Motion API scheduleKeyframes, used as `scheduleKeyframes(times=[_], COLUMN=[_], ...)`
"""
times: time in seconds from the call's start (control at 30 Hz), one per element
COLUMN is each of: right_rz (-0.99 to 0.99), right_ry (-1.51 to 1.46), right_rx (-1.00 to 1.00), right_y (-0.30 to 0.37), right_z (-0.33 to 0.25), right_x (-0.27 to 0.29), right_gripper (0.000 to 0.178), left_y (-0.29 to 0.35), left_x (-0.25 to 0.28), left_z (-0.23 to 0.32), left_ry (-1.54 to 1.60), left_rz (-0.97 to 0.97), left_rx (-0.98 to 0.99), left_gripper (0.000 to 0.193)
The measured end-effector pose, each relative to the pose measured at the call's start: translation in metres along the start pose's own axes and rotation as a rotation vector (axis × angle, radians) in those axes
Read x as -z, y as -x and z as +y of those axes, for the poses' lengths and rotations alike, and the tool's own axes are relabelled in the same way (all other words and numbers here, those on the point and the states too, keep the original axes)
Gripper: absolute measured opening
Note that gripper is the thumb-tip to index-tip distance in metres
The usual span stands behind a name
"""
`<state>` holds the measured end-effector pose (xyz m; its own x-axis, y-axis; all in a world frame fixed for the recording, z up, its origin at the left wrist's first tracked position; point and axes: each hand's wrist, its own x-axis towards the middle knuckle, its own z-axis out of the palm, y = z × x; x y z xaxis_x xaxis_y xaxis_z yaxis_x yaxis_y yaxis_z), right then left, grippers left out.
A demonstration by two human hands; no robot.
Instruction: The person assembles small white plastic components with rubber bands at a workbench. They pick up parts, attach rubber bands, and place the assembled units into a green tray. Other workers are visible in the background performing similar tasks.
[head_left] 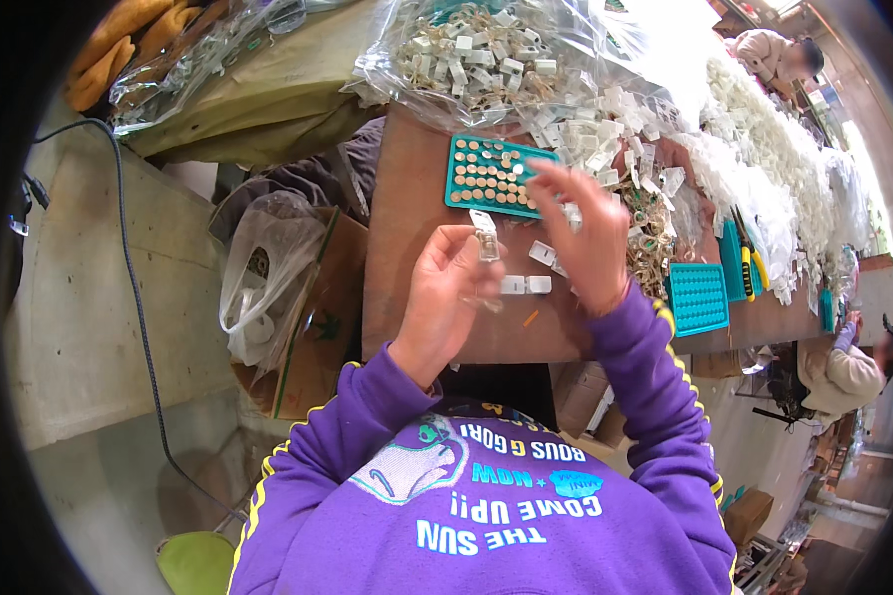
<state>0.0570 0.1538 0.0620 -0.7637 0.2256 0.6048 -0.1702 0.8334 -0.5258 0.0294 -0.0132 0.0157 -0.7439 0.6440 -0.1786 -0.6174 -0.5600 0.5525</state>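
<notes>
My left hand (445,283) pinches a small clear-and-white plastic case (485,238) between thumb and fingertips, just below the teal tray (486,207). Rows of small round copper-coloured discs (489,182) sit in that tray. Over the tray's right side is my right hand (590,243); motion smears its fingertips, so whether anything is in them does not show. On the brown table between the hands lie white plastic pieces (539,285) and a small orange stick (531,318).
Heaped white plastic parts (476,61) fill a clear bag beyond the tray. To the right are another teal tray (698,297) and yellow-and-black pliers (747,263). A cardboard box (318,317) with a plastic bag stands left. Two people (769,59) work farther right.
</notes>
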Motion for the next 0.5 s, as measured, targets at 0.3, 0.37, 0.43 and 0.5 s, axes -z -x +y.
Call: scheduleKeyframes(times=[0.3, 0.37, 0.43, 0.5], right_rz=[-0.175, -0.166, -0.201, -0.174], right_ry=[0.343, 0.291, 0.221, 0.072], right_rx=[0.002, -0.02, -0.093, -0.068], right_y=[-0.017, -0.02, -0.027, -0.029], right_z=[0.059, 0.056, 0.047, 0.03], right_x=[-0.032, -0.032, -0.027, -0.017], right_gripper=[0.01, 0.01, 0.011, 0.01], left_y=[-0.001, -0.001, -0.001, -0.001], left_x=[0.005, 0.005, 0.005, 0.004], left_z=[0.002, 0.001, 0.001, 0.001], left_ry=[0.013, 0.034, 0.069, 0.066], left_rz=[-0.027, -0.043, -0.062, -0.006], left_rx=[0.001, 0.005, 0.005, 0.018], left_gripper=[0.014, 0.015, 0.016, 0.016])
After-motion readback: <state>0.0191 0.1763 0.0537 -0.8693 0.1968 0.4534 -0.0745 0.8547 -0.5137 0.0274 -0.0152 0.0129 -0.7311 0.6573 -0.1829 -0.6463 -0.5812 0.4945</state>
